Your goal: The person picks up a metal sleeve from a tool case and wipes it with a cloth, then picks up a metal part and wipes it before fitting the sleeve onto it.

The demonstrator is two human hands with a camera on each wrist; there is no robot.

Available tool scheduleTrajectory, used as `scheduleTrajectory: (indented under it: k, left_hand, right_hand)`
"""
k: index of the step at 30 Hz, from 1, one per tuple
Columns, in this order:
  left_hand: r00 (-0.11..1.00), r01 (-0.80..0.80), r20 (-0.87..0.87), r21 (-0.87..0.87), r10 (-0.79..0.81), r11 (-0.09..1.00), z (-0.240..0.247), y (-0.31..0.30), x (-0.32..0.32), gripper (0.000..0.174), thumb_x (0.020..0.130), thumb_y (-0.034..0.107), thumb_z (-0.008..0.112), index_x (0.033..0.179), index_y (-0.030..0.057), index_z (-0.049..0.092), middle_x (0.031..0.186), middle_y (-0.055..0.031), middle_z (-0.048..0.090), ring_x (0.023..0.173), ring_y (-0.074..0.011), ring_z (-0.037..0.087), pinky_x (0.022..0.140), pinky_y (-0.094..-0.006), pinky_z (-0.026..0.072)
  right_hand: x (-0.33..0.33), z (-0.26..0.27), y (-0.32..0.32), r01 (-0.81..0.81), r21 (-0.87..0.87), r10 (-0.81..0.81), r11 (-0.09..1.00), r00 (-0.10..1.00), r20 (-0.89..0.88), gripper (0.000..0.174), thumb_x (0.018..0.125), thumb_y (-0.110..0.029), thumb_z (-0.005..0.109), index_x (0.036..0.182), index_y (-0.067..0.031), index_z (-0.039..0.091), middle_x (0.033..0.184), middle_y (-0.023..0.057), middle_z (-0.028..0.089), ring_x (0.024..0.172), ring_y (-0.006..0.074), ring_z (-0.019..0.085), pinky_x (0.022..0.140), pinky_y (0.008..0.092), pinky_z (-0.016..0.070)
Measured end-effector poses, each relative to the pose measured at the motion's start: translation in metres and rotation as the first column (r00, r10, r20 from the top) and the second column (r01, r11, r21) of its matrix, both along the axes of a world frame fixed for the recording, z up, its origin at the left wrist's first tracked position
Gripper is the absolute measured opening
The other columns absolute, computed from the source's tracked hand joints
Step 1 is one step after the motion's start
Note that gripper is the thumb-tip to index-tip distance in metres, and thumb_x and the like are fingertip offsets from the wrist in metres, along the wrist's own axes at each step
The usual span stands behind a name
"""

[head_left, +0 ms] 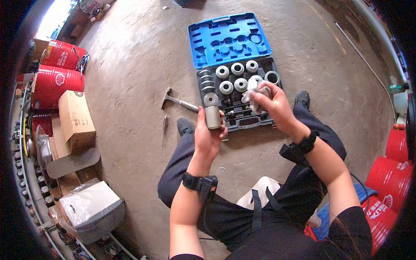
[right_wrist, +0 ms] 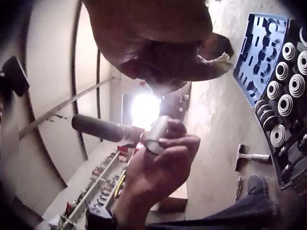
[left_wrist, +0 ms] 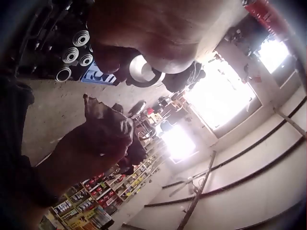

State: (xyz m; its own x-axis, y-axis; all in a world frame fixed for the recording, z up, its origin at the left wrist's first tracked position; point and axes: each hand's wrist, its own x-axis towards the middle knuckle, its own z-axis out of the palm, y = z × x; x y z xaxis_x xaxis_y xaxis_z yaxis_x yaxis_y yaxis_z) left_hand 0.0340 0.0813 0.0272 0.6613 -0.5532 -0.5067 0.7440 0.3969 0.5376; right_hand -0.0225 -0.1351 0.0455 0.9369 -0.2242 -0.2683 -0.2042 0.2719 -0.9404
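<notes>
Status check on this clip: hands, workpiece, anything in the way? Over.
Left hand gripping grey metal cylinder. Right hand holding crumpled cloth, apart from the cylinder. Nothing visible between them; open case beyond.

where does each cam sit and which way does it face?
Head: on the head, facing forward and down at left hand, right hand and open case; forearms and legs show.
Left wrist: worn there, looking past left hand at top toward right hand and ceiling.
Right wrist: worn there, looking past right hand at top toward left hand, floor and leg.
Shared by both wrist views: both hands, the metal cylinder, part of the case.
</notes>
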Motion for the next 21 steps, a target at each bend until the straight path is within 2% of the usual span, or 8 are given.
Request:
scheduleTrajectory:
  k: [2,4,8,13,16,18,19,21]
  left_hand:
    - [0.995,0.082,-0.054,-0.075,-0.086,0.994,-0.011,0.004,0.001,0.055,0.100,0.053,0.029,0.102,0.0042,0.054,0.089,-0.0051,0.057,0.068,-0.0124,0.053,0.052,-0.0254,0.0423]
    - [1.000,0.008,-0.028,0.177,-0.003,0.984,0.002,-0.012,-0.006,0.054,0.100,0.052,0.027,0.106,0.0056,0.055,0.099,-0.0072,0.060,0.080,-0.0171,0.059,0.063,-0.0294,0.0481]
    - [0.998,-0.003,0.057,0.243,-0.011,0.970,0.008,-0.031,-0.021,0.054,0.100,0.050,0.029,0.115,0.0052,0.054,0.105,-0.0073,0.062,0.098,-0.0208,0.059,0.087,-0.0358,0.0471]
    - [0.914,0.016,0.343,0.503,-0.217,0.864,-0.004,-0.035,-0.036,0.059,0.100,0.052,0.030,0.117,0.0026,0.056,0.107,-0.0059,0.061,0.098,-0.0153,0.058,0.086,-0.0303,0.0458]
    - [0.874,-0.013,0.441,0.441,-0.205,0.897,-0.008,-0.041,-0.040,0.060,0.099,0.055,0.032,0.114,0.0034,0.059,0.091,0.0007,0.060,0.077,-0.0066,0.055,0.065,-0.0230,0.0455]
    - [0.911,0.022,0.365,0.422,-0.192,0.906,-0.002,-0.045,-0.040,0.060,0.099,0.055,0.031,0.117,0.0046,0.057,0.088,0.0009,0.060,0.071,-0.0058,0.054,0.058,-0.0222,0.0444]
    - [0.937,0.083,0.269,0.452,-0.224,0.888,0.004,-0.041,-0.038,0.059,0.100,0.053,0.032,0.121,0.0031,0.055,0.109,-0.0053,0.062,0.092,-0.0152,0.060,0.080,-0.0299,0.0480]
    - [0.969,0.079,0.181,0.423,-0.169,0.903,0.005,-0.041,-0.035,0.059,0.099,0.053,0.033,0.122,0.0029,0.054,0.109,-0.0055,0.062,0.093,-0.0154,0.060,0.081,-0.0302,0.0479]
  right_hand:
    - [-0.001,-0.007,0.011,0.035,-0.471,0.127,0.881,0.943,0.308,0.019,0.080,-0.021,0.072,0.083,-0.0056,0.061,0.107,0.0105,0.060,0.100,0.0195,0.056,0.088,0.0322,0.0435]
    - [-0.003,0.003,0.026,-0.007,-0.584,0.289,0.812,0.874,0.392,0.020,0.078,-0.019,0.072,0.081,-0.0040,0.059,0.118,0.0151,0.054,0.113,0.0281,0.050,0.096,0.0363,0.0391]
    - [-0.014,-0.020,0.062,-0.054,-0.414,0.225,0.909,0.899,0.375,0.037,0.082,-0.012,0.065,0.107,-0.0041,0.041,0.113,0.0180,0.051,0.109,0.0320,0.051,0.094,0.0387,0.0400]
    - [-0.016,-0.022,0.065,0.062,-0.503,0.144,0.862,0.922,0.360,0.029,0.089,-0.016,0.060,0.101,-0.0057,0.037,0.090,0.0154,0.052,0.083,0.0324,0.054,0.079,0.0372,0.0442]
    - [-0.013,-0.012,0.057,0.053,-0.488,0.063,0.871,0.974,0.218,0.026,0.095,-0.024,0.056,0.101,-0.0046,0.039,0.079,0.0111,0.055,0.073,0.0251,0.056,0.073,0.0336,0.0456]
    - [-0.005,-0.016,0.050,0.036,-0.212,0.009,0.977,0.979,0.205,0.027,0.097,-0.027,0.053,0.102,-0.0031,0.041,0.083,0.0090,0.057,0.079,0.0175,0.056,0.073,0.0329,0.0454]
    - [-0.002,-0.016,0.048,-0.013,0.142,0.000,0.990,0.995,0.098,0.028,0.099,-0.029,0.050,0.103,-0.0015,0.044,0.085,0.0075,0.055,0.081,0.0129,0.053,0.074,0.0313,0.0452]
    - [-0.005,-0.025,0.049,-0.017,0.071,0.008,0.997,0.993,0.118,0.027,0.100,-0.029,0.047,0.105,-0.0029,0.043,0.089,0.0057,0.054,0.083,0.0111,0.050,0.075,0.0286,0.0438]
